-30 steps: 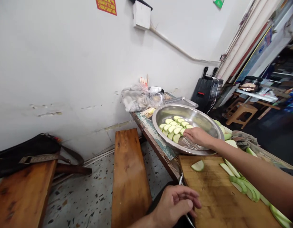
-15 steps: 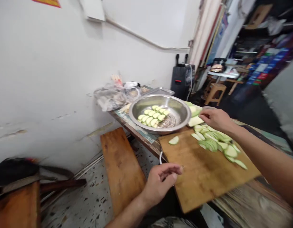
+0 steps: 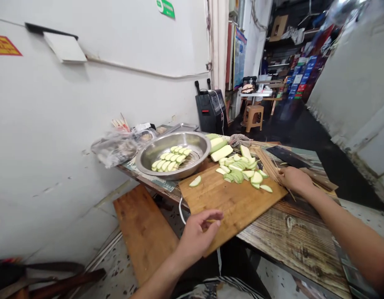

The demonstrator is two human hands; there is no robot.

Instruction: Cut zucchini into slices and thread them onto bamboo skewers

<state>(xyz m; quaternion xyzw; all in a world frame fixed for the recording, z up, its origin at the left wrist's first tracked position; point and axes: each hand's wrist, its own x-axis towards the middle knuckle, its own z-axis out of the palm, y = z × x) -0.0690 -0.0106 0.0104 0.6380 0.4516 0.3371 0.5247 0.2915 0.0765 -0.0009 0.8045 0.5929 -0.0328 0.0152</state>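
Observation:
My left hand is above the near left edge of the wooden cutting board, fingers curved and apart, nothing in it. On the right, my right hand has its fingertips pinched at a bundle of thin wooden skewers beside the board. Pale green vegetable slices are heaped on the board's far side, and one single slice lies near its left corner. Skewered slices rest in a steel basin. Peeled vegetable pieces lie right of the basin.
A cleaver with a wooden handle lies behind my right hand. Plastic bags sit left of the basin, a grey cloth beyond the vegetables. A wooden bench stands at left, a black speaker behind the table.
The view has turned right. My right hand has moved from above the vegetables to the skewers at the right. My left hand keeps its curved shape near the board's edge.

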